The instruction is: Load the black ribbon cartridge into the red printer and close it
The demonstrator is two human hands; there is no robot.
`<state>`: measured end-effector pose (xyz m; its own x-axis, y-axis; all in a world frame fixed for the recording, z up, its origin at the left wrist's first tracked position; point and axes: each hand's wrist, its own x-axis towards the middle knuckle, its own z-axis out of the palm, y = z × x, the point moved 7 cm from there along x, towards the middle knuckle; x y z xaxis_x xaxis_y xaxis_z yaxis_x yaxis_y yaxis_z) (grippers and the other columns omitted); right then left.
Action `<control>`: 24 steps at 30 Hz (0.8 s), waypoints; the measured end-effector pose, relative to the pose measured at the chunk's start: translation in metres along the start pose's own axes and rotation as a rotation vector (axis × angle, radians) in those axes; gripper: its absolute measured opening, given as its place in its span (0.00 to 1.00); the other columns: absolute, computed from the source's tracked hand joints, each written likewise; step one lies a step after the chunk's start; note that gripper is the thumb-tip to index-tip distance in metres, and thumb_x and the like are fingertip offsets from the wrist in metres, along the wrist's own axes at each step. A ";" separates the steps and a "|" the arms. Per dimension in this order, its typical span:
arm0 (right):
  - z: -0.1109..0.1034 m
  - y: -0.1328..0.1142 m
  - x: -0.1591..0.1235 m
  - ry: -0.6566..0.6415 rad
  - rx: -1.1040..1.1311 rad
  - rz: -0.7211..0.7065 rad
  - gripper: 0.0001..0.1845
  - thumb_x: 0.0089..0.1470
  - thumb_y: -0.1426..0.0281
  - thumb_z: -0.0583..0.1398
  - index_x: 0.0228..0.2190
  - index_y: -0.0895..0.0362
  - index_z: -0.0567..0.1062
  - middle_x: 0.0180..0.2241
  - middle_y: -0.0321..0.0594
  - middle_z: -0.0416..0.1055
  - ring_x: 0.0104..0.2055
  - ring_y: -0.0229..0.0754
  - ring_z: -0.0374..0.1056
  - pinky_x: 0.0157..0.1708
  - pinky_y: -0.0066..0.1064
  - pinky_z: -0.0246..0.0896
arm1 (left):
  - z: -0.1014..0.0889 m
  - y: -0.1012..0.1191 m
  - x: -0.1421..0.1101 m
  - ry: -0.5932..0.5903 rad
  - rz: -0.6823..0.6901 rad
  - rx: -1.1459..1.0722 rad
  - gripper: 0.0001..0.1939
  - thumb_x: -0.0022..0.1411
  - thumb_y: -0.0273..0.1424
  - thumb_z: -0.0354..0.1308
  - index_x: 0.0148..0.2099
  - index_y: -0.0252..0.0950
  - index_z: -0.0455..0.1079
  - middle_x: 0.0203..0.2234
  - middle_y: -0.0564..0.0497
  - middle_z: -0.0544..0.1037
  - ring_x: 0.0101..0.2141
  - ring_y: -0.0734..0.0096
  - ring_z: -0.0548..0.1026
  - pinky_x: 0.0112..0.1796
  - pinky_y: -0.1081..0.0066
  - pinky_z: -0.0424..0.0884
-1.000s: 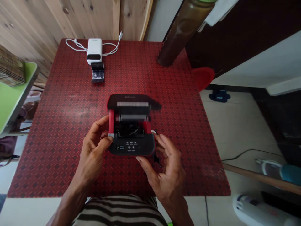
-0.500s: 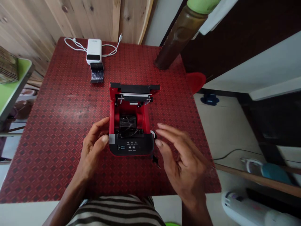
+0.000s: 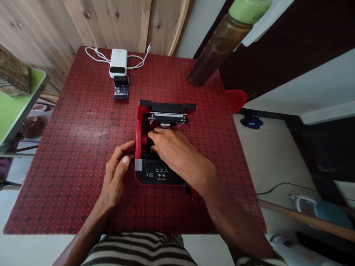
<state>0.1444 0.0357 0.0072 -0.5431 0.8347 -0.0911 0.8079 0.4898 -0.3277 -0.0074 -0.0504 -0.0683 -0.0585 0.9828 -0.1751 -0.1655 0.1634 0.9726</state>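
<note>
A red and black printer stands on the table with its lid raised, showing the roller and the red inside. My right hand reaches down into its compartment, fingers curled over the black roll; most of that roll and the fingertips are hidden beneath the hand. At the printer's left side my left hand rests with thumb and fingers apart, fingertips at the red side wall. It holds nothing. Whether they touch the wall I cannot tell.
Behind, a white power bank with white cables lies on the red patterned table, a strip of black material before it. A tall brown bottle with a green lid stands at the back right.
My right hand has moved from the printer's right side up and left into the open compartment, over the black roll. My left hand stays beside the printer. The view has shifted slightly.
</note>
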 end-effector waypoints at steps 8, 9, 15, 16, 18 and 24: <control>-0.017 -0.008 -0.012 0.102 -0.169 -0.030 0.12 0.68 0.82 0.62 0.46 0.56 0.83 0.44 0.48 0.86 0.46 0.53 0.82 0.44 0.41 0.76 | 0.000 0.001 -0.001 -0.003 -0.029 -0.006 0.25 0.80 0.49 0.60 0.69 0.43 0.78 0.66 0.42 0.82 0.66 0.43 0.78 0.68 0.46 0.70; -0.021 -0.011 -0.018 0.154 -0.183 -0.031 0.12 0.68 0.82 0.63 0.45 0.56 0.82 0.44 0.48 0.85 0.46 0.53 0.81 0.44 0.41 0.77 | 0.000 0.002 -0.001 -0.006 -0.025 0.002 0.25 0.80 0.49 0.60 0.69 0.42 0.78 0.66 0.42 0.81 0.66 0.44 0.78 0.68 0.46 0.70; -0.058 -0.009 -0.073 0.521 -0.025 -0.022 0.08 0.72 0.74 0.63 0.48 0.51 0.81 0.44 0.43 0.87 0.45 0.51 0.82 0.47 0.46 0.79 | -0.003 0.002 -0.001 0.014 -0.026 0.072 0.27 0.79 0.51 0.61 0.69 0.42 0.78 0.64 0.42 0.83 0.60 0.45 0.81 0.61 0.50 0.75; -0.063 0.001 -0.082 0.572 0.020 0.011 0.07 0.72 0.71 0.65 0.49 0.50 0.81 0.45 0.42 0.87 0.46 0.50 0.82 0.49 0.46 0.80 | -0.004 0.001 -0.001 0.014 -0.029 0.080 0.26 0.79 0.51 0.61 0.69 0.43 0.78 0.63 0.43 0.83 0.60 0.46 0.81 0.61 0.51 0.74; -0.070 0.031 -0.096 0.691 0.102 0.140 0.09 0.68 0.67 0.70 0.49 0.49 0.82 0.45 0.40 0.87 0.46 0.50 0.82 0.49 0.47 0.80 | -0.005 -0.001 -0.001 0.013 -0.027 0.083 0.26 0.80 0.50 0.61 0.70 0.44 0.78 0.63 0.43 0.83 0.61 0.47 0.81 0.62 0.51 0.73; -0.038 0.132 -0.122 1.201 0.431 0.616 0.14 0.57 0.60 0.73 0.42 0.50 0.78 0.37 0.38 0.82 0.35 0.47 0.78 0.39 0.42 0.77 | -0.004 0.002 0.001 0.029 0.015 0.114 0.26 0.78 0.51 0.61 0.69 0.44 0.79 0.62 0.44 0.84 0.60 0.47 0.81 0.62 0.52 0.73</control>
<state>0.3264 0.0080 0.0109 0.5633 0.6937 0.4489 0.5898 0.0429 -0.8064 -0.0121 -0.0490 -0.0669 -0.0892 0.9826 -0.1627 -0.0510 0.1587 0.9860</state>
